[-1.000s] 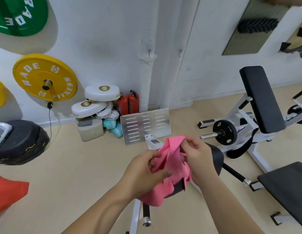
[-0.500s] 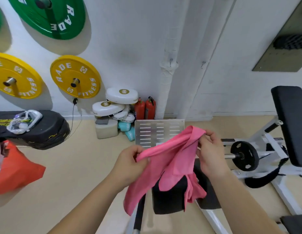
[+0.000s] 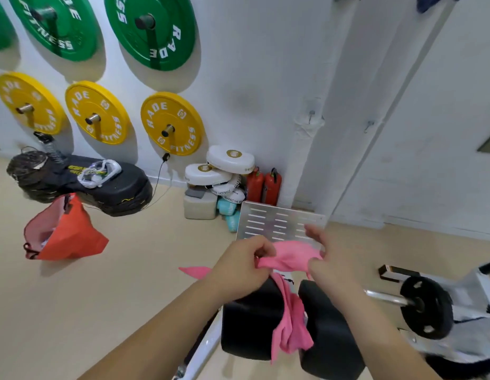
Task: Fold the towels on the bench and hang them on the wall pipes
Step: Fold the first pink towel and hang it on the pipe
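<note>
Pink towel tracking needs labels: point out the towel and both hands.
pink towel (image 3: 289, 253): head view, stretch between the hands.
left hand (image 3: 238, 267): head view, back of hand.
right hand (image 3: 333, 266): head view, back of hand.

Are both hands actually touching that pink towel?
Touching. The head view shows the left hand with fingers curled round one end of the pink towel, and the right hand holding the other end.

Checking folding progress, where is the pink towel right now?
Head view, lower centre: the pink towel is held between the left hand and right hand, its loose end hanging between two black pads.
</note>
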Demonstrator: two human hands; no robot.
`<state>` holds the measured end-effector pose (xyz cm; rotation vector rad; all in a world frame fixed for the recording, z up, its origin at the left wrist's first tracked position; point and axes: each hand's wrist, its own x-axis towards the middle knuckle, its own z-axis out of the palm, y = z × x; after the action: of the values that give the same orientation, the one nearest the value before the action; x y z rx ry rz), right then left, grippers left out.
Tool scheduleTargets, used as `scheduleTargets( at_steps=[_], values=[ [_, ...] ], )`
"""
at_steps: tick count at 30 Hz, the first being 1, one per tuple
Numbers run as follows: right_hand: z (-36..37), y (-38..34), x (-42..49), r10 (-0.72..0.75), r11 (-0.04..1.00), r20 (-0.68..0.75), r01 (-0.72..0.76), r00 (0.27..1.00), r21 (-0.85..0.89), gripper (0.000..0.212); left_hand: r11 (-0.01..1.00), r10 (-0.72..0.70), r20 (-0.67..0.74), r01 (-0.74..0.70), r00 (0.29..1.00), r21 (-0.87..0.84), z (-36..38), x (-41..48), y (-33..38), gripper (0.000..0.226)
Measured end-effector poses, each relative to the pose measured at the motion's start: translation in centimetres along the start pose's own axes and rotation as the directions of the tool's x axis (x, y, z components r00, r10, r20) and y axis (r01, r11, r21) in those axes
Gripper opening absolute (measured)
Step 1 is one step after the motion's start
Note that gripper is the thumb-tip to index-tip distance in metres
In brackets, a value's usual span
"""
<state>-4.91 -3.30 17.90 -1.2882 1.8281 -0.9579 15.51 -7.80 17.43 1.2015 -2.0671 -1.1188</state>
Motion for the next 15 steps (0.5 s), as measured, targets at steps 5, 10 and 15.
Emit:
scheduleTargets(
  at_steps=[5, 10, 15],
  values=[
    [2.5, 2.7, -3.0, -0.008, 0.999, 0.378, 0.026, 0.926, -0.043, 0.055, 0.990, -0.021, 0.136, 0.001, 0.990, 0.141, 5.0, -1.7, 0.0, 0.032],
    [1.6, 5.1, -5.3, 0.133, 0.988, 0.539, -0.072, 0.832, -0.134, 0.027, 0.910, -0.171, 0.182, 0.084, 0.968, 0.406, 5.1, -4.1, -1.7, 0.035],
    [1.7, 6.7, -6.3, 0.106, 0.994, 0.319, -0.106, 0.942, -0.017, 0.018, 0.909, -0.267, 0.228, 0.167, 0.936, 0.382, 5.1, -6.6, -3.5, 0.016]
  ],
)
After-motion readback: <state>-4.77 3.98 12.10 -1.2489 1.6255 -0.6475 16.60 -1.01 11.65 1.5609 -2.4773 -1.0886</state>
